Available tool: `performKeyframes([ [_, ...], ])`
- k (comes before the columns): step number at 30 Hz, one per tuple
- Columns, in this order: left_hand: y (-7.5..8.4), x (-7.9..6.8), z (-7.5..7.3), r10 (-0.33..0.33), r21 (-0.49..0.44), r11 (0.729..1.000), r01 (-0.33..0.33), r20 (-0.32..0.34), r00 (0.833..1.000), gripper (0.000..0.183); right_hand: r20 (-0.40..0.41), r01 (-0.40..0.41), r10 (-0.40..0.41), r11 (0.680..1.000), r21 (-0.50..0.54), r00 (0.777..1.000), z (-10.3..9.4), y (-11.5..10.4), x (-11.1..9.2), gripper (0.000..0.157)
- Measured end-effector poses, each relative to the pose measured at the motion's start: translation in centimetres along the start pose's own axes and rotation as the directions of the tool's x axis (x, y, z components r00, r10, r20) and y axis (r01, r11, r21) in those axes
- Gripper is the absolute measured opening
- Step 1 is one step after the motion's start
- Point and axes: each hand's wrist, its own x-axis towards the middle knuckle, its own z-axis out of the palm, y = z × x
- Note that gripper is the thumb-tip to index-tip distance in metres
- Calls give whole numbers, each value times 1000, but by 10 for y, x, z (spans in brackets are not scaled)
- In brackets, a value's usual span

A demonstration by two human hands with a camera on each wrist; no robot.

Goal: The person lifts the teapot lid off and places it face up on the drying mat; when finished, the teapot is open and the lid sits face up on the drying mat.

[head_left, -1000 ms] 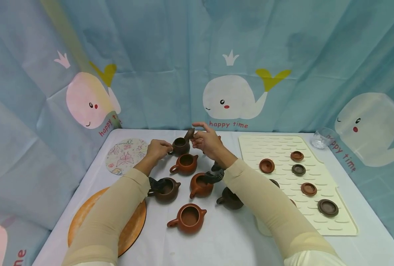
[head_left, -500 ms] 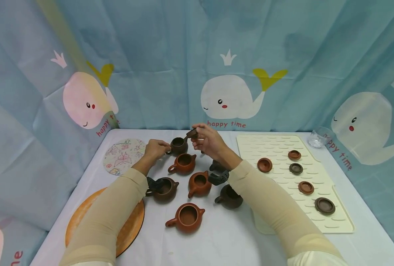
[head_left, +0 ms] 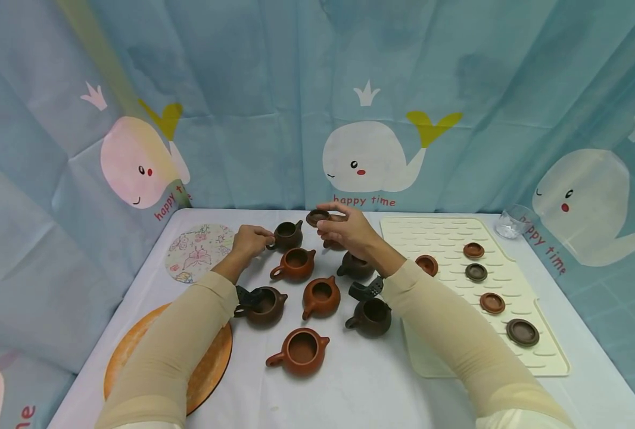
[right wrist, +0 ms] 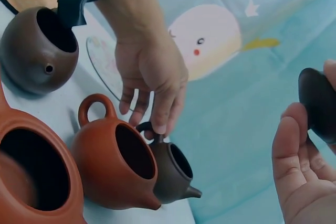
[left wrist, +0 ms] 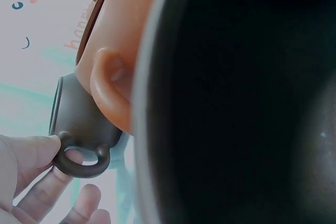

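My left hand (head_left: 250, 243) pinches the handle of a small dark brown teapot (head_left: 288, 236) at the back of the table. In the left wrist view, thumb and fingertips close on that looped handle (left wrist: 84, 170). The pot stands without a lid, its spout pointing right. To its right, my right hand (head_left: 352, 232) holds a round dark lid (head_left: 317, 217) by its edge, raised and apart from the pot. The right wrist view shows this lid (right wrist: 317, 103) dark and nearly edge-on. A lidless red-brown teapot (head_left: 297, 264) sits just in front of the dark one.
Several more lidless teapots, such as a red-brown one (head_left: 302, 353) and a dark one (head_left: 371, 316), stand across the middle. At right, a cream mat (head_left: 548, 360) bears several lids. A clear glass (head_left: 513, 223) stands behind it. An orange round board (head_left: 218, 357) lies under my left forearm.
My right hand has carried the lid slightly right, away from the dark teapot's spout, and turned it from steeply tilted to flatter. The left hand keeps its pinch on the teapot's handle.
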Motion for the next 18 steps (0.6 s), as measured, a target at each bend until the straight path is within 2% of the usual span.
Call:
performKeyframes([
  [3, 0, 0, 0, -4, -5, 1000, 4, 1, 1000, 14, 8, -1, 1, 999, -38, 1000, 0, -5, -5, 56],
  [9, 1, 1, 1, -18, -6, 1000, 18, 4, 1000, 13, 15, -9, 11, 989, -150, 1000, -2, -13, -14, 54],
  [18, 3, -2, -1, -35, -16, 999, 35, 18, 999, 15, 40, 85, -77, 950, -301, 996, -11, -27, -28, 51],
])
